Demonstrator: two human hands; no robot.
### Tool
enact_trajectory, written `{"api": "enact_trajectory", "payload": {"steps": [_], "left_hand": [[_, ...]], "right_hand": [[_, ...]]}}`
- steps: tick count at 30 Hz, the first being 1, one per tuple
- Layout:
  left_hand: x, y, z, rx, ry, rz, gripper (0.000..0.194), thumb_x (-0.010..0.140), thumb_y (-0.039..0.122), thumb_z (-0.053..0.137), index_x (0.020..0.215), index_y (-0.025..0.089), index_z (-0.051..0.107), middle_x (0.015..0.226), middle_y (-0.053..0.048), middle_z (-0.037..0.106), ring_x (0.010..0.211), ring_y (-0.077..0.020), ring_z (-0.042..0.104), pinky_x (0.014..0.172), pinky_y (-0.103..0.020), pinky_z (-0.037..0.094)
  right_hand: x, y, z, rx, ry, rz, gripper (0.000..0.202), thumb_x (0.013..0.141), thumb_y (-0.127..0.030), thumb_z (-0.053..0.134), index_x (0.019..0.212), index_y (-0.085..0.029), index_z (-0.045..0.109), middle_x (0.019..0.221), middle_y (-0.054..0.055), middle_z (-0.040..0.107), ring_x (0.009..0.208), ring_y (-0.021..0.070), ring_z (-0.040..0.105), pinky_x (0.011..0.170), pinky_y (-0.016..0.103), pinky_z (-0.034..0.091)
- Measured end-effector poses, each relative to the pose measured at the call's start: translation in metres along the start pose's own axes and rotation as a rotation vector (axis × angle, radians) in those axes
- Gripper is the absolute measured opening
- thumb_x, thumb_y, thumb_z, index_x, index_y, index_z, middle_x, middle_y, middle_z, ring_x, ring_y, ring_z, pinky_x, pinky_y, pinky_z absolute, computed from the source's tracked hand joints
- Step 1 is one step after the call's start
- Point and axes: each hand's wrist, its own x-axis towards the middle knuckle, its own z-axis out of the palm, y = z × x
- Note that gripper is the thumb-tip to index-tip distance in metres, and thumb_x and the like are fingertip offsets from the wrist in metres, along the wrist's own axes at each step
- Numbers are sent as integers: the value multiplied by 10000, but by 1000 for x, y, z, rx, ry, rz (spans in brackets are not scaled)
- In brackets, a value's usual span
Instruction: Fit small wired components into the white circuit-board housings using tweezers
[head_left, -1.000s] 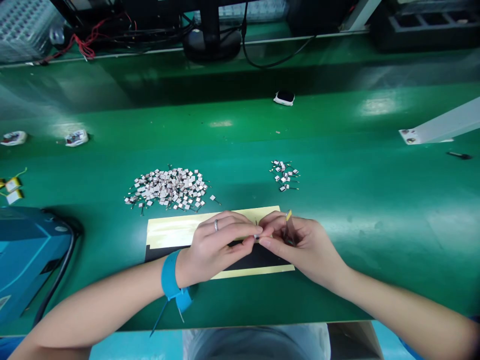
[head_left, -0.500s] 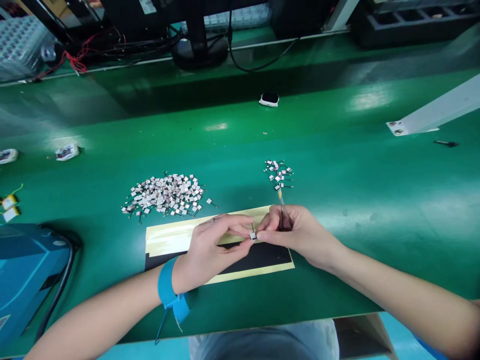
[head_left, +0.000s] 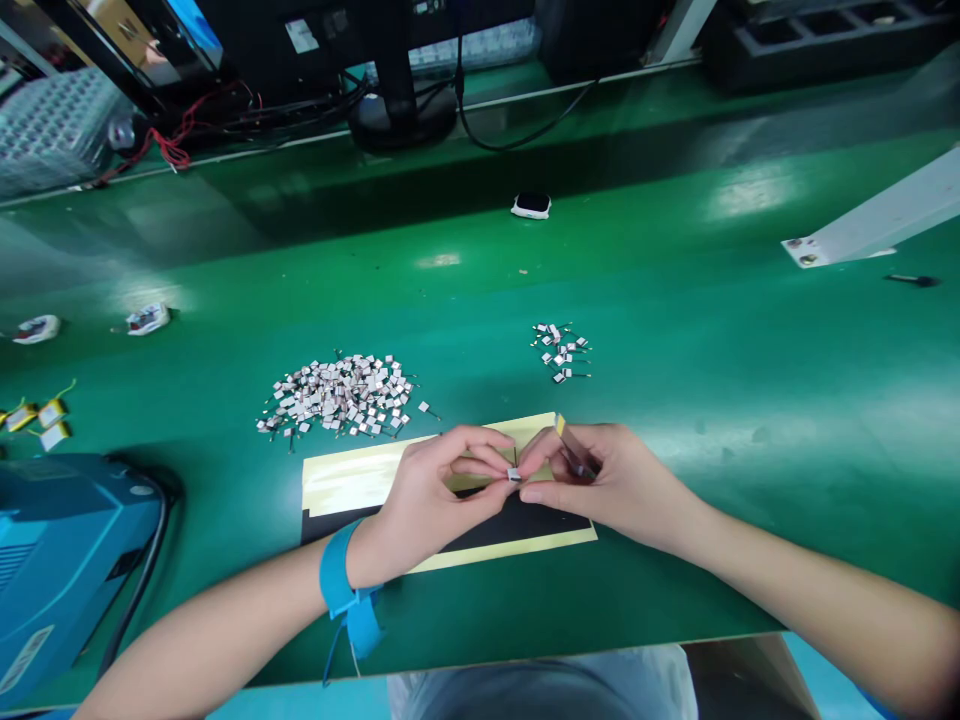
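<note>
My left hand (head_left: pixel 442 480), with a blue band round its wrist, pinches a small white square part (head_left: pixel 514 474) that has a thin dark lead pointing up. Close against that part are the thumb and forefinger of my right hand (head_left: pixel 630 480). A slim tool like a pair of tweezers (head_left: pixel 574 450), yellow at one end, is tucked within my right hand's curled fingers. Below both hands lies a pale yellow sheet (head_left: pixel 352 480) carrying a black strip (head_left: pixel 555 510). A large pile of similar small parts (head_left: pixel 337 395) is at the left, and a smaller group (head_left: pixel 561 350) beyond my right hand.
A blue machine (head_left: pixel 67 560) with a black cable stands at the left. A white watch-like device (head_left: pixel 532 206) sits farther back. A white metal bracket (head_left: pixel 862 220) reaches in from the right. A monitor stand (head_left: pixel 401 115) and cables occupy the back.
The right thumb has shifted slightly away from the small part, and the tool has tilted lower in my right hand. The left hand keeps its pinch. The whole view has shifted slightly.
</note>
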Motion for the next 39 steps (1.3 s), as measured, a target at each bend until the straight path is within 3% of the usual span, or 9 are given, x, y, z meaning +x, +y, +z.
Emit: {"api": "enact_trajectory", "payload": {"steps": [8, 15, 19, 27, 32, 39], "left_hand": [[-2, -2, 1, 191, 95, 160, 272, 689, 59, 618, 932, 157, 542, 761, -15, 627, 694, -90, 615, 673, -156, 530], [0, 4, 1, 435, 96, 320, 273, 676, 21, 595, 904, 158, 534, 767, 4, 634, 670, -73, 614, 662, -134, 504], [1, 3, 1, 489, 95, 369, 253, 686, 16, 570, 895, 152, 532, 777, -3, 639, 683, -78, 611, 667, -144, 492], [1, -4, 1, 473, 71, 440, 255, 716, 13, 490, 918, 167, 514, 761, -5, 615, 694, -95, 587, 650, -176, 485], [2, -6, 0, 400, 61, 452, 241, 721, 22, 534, 923, 154, 522, 784, -12, 624, 697, -75, 589, 669, -143, 488], [2, -4, -1, 324, 91, 380, 243, 671, 23, 600, 875, 140, 542, 750, -7, 626, 654, -63, 605, 658, -118, 493]], "right_hand": [[-1, 8, 8, 39, 67, -47, 172, 728, -327, 601, 693, -160, 577, 678, 15, 518, 479, 76, 309, 445, 228, 224], [-3, 3, 9, -29, -6, -108, 109, 802, -256, 522, 733, -171, 519, 603, -29, 400, 502, 79, 323, 454, 208, 262], [-4, 5, 8, -77, -48, -147, 88, 830, -225, 494, 754, -181, 495, 650, -22, 407, 558, 91, 363, 501, 210, 299], [-1, 4, 8, -74, -92, -18, 212, 844, -354, 466, 754, -164, 493, 652, -1, 418, 584, 109, 363, 525, 216, 311], [-2, 5, 8, -6, -107, 26, 232, 845, -382, 474, 750, -170, 491, 687, 3, 446, 606, 114, 377, 554, 223, 315], [0, 2, 7, 77, -86, 40, 244, 808, -384, 530, 717, -160, 499, 641, -5, 429, 577, 104, 352, 521, 218, 289]]}}
